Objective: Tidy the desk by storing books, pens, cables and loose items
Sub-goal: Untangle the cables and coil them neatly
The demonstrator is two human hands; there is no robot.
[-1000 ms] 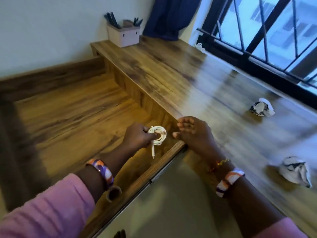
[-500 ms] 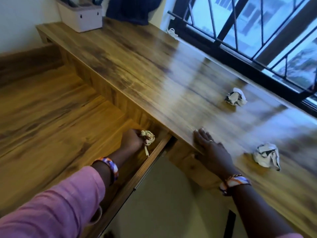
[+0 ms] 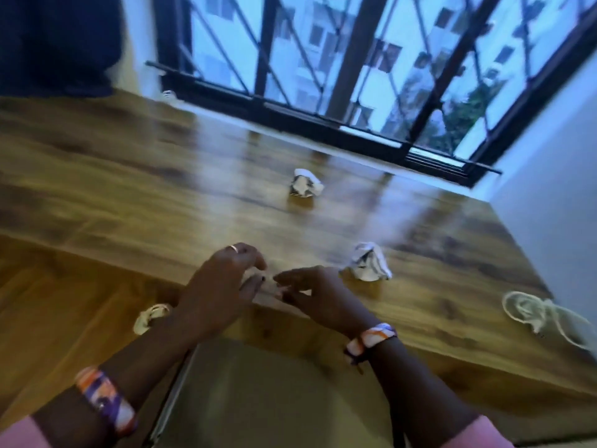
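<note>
The coiled white cable lies in the open drawer at the left, partly behind my left forearm. My left hand hovers over the desk's front edge with loosely bent fingers and holds nothing. My right hand is just beside it, fingers relaxed, also holding nothing. A crumpled paper ball sits on the wooden desk just right of my right hand. A second paper ball lies farther back. Another loose white cable lies near the desk's right end.
A barred window runs along the back of the desk, and a white wall closes the right side. A dark curtain hangs at the back left. A small white item lies by the window frame.
My left hand let go of the coiled cable, left it in the drawer and rose to the desk edge. My right hand lifted off the desk. The view swung right, revealing the second cable.
</note>
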